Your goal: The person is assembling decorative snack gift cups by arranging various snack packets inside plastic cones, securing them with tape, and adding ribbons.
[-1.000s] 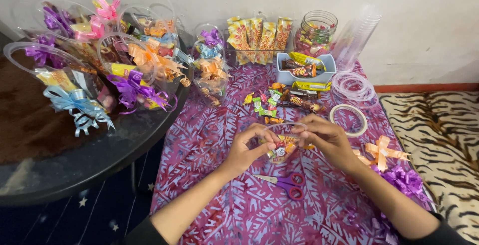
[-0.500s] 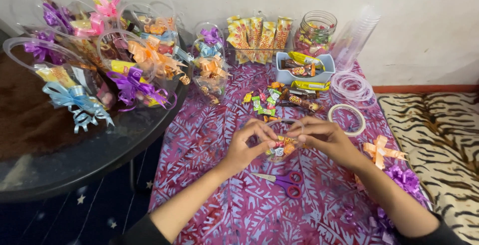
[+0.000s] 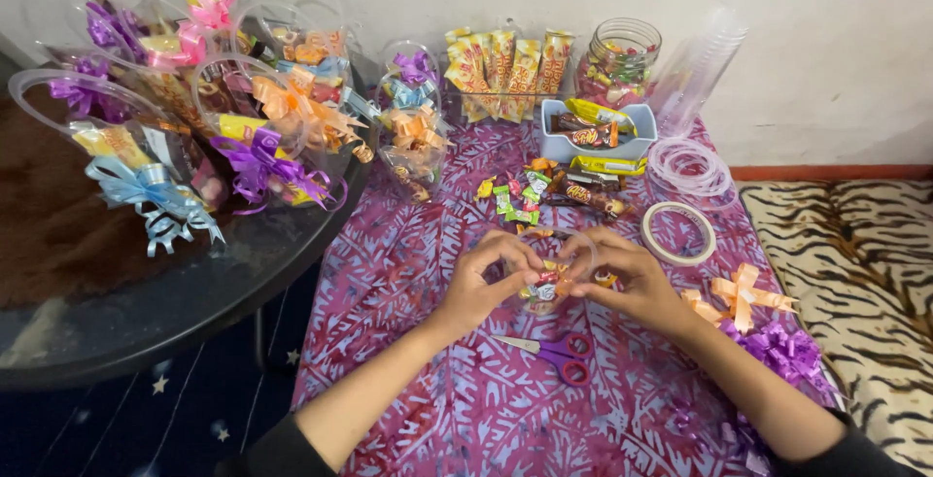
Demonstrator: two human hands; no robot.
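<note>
Both sets of fingertips pinch the rim of a small clear plastic cup (image 3: 547,278) packed with wrapped sweets. The left hand (image 3: 483,283) grasps its near-left edge and the right hand (image 3: 622,278) curls round the right side, fingers clenched on it. The cup sits low over the middle of the purple batik cloth (image 3: 428,254), a thin cotton-looking sheet with a pale leaf pattern that covers the work surface.

Just in front of the hands, purple-handled scissors (image 3: 554,351) lie flat on the cloth. To the right rests a roll of clear tape (image 3: 677,233), round and glossy, and nearer the cloth's edge lie an orange ribbon bow (image 3: 741,294) and a shiny purple ribbon bow (image 3: 789,351). Behind the cup, loose wrapped candies (image 3: 520,197) and chocolate bars (image 3: 588,195) are scattered. Further back are a pale blue plastic tray (image 3: 637,137) of bars, a round glass jar (image 3: 618,61) of sweets, yellow snack packets (image 3: 505,61) leaning on the wall and a tilted stack of clear cups (image 3: 702,64).

On the left, a round dark glass table (image 3: 165,302) carries finished gift cups (image 3: 262,118) topped with curled bows in pink, purple, orange and light blue. The wall (image 3: 826,40) is plain off-white. A tiger-striped rug (image 3: 865,244) lies to the right, and a dark blue star-print fabric (image 3: 146,409) shows below the table.
</note>
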